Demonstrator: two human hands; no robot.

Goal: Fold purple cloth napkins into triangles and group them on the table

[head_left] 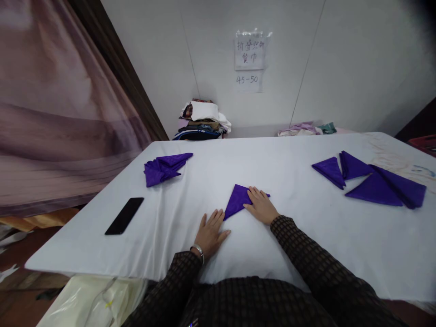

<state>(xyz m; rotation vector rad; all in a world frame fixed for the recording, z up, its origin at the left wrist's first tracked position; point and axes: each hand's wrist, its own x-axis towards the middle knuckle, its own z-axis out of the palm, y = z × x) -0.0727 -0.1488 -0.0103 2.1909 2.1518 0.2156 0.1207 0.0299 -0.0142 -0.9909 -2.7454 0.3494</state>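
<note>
While the right hand [260, 206] lies flat with fingers spread and nothing gripped, it presses on the right half of a purple napkin [236, 200] folded to a triangle. The napkin sits at the middle of the white counter [238, 159], just ahead of the person. That open palm looks like a weight to keep the layers from springing apart.

Over to the left hand [211, 234]: also open and flat, palm on the bare cloth, its fingertips just at the triangle's lower point. By the look of it, it is steadying that corner rather than holding it. A metal bracelet [198, 250] rings the wrist.

To the right, well apart, neat purple triangles [374, 181] lie side by side and partly overlapping, seemingly set out of the way. Far left, a looser purple heap [165, 167] sits by itself, and nearer the edge a dark phone [124, 215] lies face up, clear of the cloth.

Beyond the counter, a stack of folded clothes [202, 120] rests against the wall. Above it a paper sign [250, 50] carries handwritten Chinese characters; the lower pair seems to read 餐巾, the upper row is too small to be sure of. A slip [247, 79] beneath it reads "45-50".
</note>
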